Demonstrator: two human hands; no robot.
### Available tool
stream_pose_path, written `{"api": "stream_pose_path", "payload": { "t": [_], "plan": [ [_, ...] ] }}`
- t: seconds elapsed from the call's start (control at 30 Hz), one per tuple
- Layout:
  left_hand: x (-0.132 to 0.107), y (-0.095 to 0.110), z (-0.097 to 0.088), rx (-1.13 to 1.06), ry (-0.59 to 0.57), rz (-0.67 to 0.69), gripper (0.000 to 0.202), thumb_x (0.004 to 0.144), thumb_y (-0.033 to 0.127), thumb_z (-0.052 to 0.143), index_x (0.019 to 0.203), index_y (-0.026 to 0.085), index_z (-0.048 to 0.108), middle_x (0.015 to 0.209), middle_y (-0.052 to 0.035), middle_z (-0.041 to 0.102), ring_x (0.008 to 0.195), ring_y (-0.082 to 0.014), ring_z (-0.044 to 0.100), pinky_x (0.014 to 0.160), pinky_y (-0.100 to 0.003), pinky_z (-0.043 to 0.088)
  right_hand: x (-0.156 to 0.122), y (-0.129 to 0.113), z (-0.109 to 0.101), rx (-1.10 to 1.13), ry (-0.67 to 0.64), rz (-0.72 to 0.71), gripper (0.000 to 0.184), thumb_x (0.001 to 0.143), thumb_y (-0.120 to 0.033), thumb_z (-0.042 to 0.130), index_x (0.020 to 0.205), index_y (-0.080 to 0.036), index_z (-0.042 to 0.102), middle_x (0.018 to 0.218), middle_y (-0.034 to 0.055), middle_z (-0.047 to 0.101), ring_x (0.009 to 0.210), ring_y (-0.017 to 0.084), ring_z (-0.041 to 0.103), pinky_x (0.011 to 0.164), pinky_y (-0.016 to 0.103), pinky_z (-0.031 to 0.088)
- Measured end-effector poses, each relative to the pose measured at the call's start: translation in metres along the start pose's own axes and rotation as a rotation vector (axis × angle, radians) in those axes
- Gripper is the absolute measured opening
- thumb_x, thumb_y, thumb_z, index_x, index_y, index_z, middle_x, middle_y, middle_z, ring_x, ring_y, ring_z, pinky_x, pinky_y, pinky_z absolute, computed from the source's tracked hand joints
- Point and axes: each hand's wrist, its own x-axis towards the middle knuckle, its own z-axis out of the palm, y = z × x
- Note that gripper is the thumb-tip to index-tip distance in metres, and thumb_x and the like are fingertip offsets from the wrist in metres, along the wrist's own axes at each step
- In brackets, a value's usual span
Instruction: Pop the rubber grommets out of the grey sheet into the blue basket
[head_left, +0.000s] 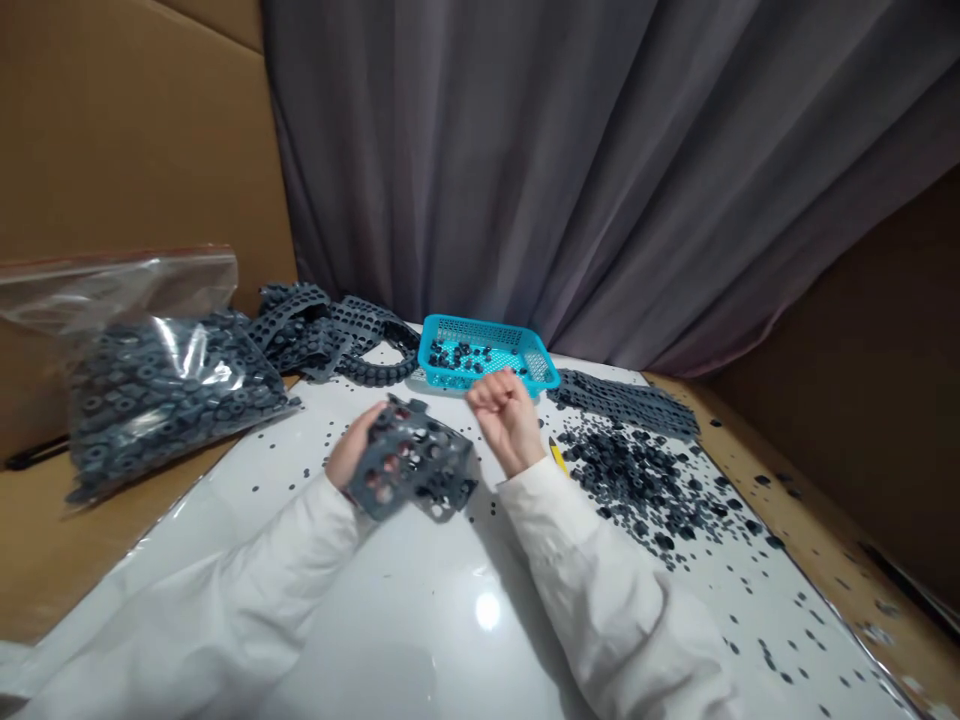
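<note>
My left hand grips a dark grey rubber sheet full of round holes, held bent above the white table. Some of my fingers show through its holes. To the right of the sheet, my right hand is raised with its fingers curled closed; whatever is in them, if anything, is hidden. Just behind that hand stands a turquoise plastic basket with small black pieces in it. A yellow-handled tool lies by my right wrist, beside a spread pile of small black discs and scraps.
A clear zip bag of grey rubber parts stands at the left. Folded perforated strips lie at the back left, and another strip at the back right. Cardboard walls and a grey curtain enclose the table.
</note>
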Motion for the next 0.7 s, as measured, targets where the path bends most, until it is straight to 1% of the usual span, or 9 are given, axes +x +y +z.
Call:
{"api": "stream_pose_path", "payload": {
  "t": [0.07, 0.1, 0.13, 0.2, 0.27, 0.37, 0.5, 0.6, 0.7],
  "plan": [
    [0.004, 0.002, -0.004, 0.026, 0.083, 0.09, 0.044, 0.064, 0.059, 0.069, 0.068, 0.015, 0.062, 0.05, 0.0017, 0.056, 0.043, -0.0119, 0.048, 0.045, -0.024, 0.039, 0.008, -0.007, -0.019, 0.072, 0.076, -0.074, 0.049, 0.092, -0.054, 0.039, 0.058, -0.023, 0.022, 0.053, -0.0071, 0.018, 0.046, 0.011, 0.019, 0.047, 0.026, 0.028],
    [0.004, 0.001, -0.003, 0.049, 0.086, 0.132, 0.045, 0.062, 0.058, 0.072, 0.068, 0.015, 0.062, 0.054, 0.0013, 0.058, 0.048, -0.0125, 0.05, 0.048, -0.024, 0.041, 0.013, -0.01, -0.029, 0.033, 0.047, -0.059, 0.048, 0.09, -0.055, 0.042, 0.058, -0.022, 0.028, 0.053, -0.0069, 0.022, 0.046, 0.011, 0.021, 0.047, 0.025, 0.028],
    [0.003, -0.002, -0.002, 0.098, 0.055, 0.183, 0.045, 0.062, 0.059, 0.072, 0.07, 0.015, 0.062, 0.058, 0.0012, 0.059, 0.052, -0.0129, 0.052, 0.052, -0.023, 0.042, 0.019, -0.011, -0.039, -0.026, 0.016, -0.049, 0.047, 0.087, -0.057, 0.047, 0.059, -0.022, 0.034, 0.053, -0.0065, 0.027, 0.046, 0.011, 0.023, 0.047, 0.025, 0.027],
    [0.0, -0.009, 0.001, 0.243, -0.07, 0.276, 0.046, 0.069, 0.06, 0.066, 0.071, 0.014, 0.062, 0.063, 0.0003, 0.06, 0.06, -0.0137, 0.054, 0.058, -0.023, 0.043, 0.032, -0.012, -0.054, -0.079, 0.005, -0.051, 0.045, 0.081, -0.055, 0.06, 0.058, -0.021, 0.042, 0.053, -0.0056, 0.033, 0.049, 0.01, 0.028, 0.048, 0.024, 0.027],
    [-0.005, -0.015, 0.003, 0.374, -0.165, 0.363, 0.047, 0.078, 0.06, 0.058, 0.071, 0.014, 0.062, 0.066, -0.0007, 0.06, 0.066, -0.0146, 0.054, 0.063, -0.023, 0.043, 0.044, -0.012, -0.062, -0.095, -0.013, -0.042, 0.042, 0.077, -0.055, 0.064, 0.061, -0.02, 0.047, 0.053, -0.0056, 0.036, 0.05, 0.01, 0.03, 0.049, 0.023, 0.027],
    [-0.008, -0.017, 0.001, 0.46, -0.223, 0.43, 0.046, 0.082, 0.059, 0.052, 0.076, 0.014, 0.063, 0.07, -0.0016, 0.06, 0.071, -0.0159, 0.054, 0.067, -0.024, 0.043, 0.047, -0.015, -0.058, -0.085, -0.063, -0.013, 0.041, 0.077, -0.059, 0.061, 0.066, -0.02, 0.052, 0.053, -0.0056, 0.037, 0.049, 0.01, 0.032, 0.05, 0.024, 0.027],
    [-0.009, -0.016, -0.003, 0.505, -0.27, 0.453, 0.045, 0.083, 0.057, 0.052, 0.085, 0.015, 0.064, 0.076, -0.0029, 0.062, 0.075, -0.0179, 0.055, 0.07, -0.025, 0.044, 0.025, -0.021, -0.039, -0.017, -0.18, 0.031, 0.044, 0.082, -0.061, 0.054, 0.065, -0.02, 0.051, 0.055, -0.0042, 0.037, 0.051, 0.011, 0.033, 0.053, 0.026, 0.027],
    [-0.011, -0.015, -0.003, 0.515, -0.273, 0.455, 0.044, 0.084, 0.056, 0.052, 0.087, 0.014, 0.064, 0.077, -0.0037, 0.063, 0.077, -0.0187, 0.056, 0.071, -0.025, 0.044, 0.007, -0.024, -0.027, -0.003, -0.264, 0.039, 0.049, 0.084, -0.064, 0.049, 0.062, -0.02, 0.047, 0.056, -0.004, 0.034, 0.051, 0.011, 0.03, 0.053, 0.026, 0.026],
    [-0.014, -0.013, 0.0, 0.475, -0.301, 0.401, 0.043, 0.083, 0.055, 0.054, 0.088, 0.014, 0.064, 0.079, -0.0051, 0.065, 0.077, -0.0197, 0.058, 0.07, -0.026, 0.046, 0.0, -0.025, -0.024, -0.081, -0.283, 0.03, 0.055, 0.083, -0.071, 0.04, 0.059, -0.021, 0.039, 0.055, -0.0046, 0.029, 0.049, 0.011, 0.027, 0.051, 0.027, 0.027]
  ]
}}
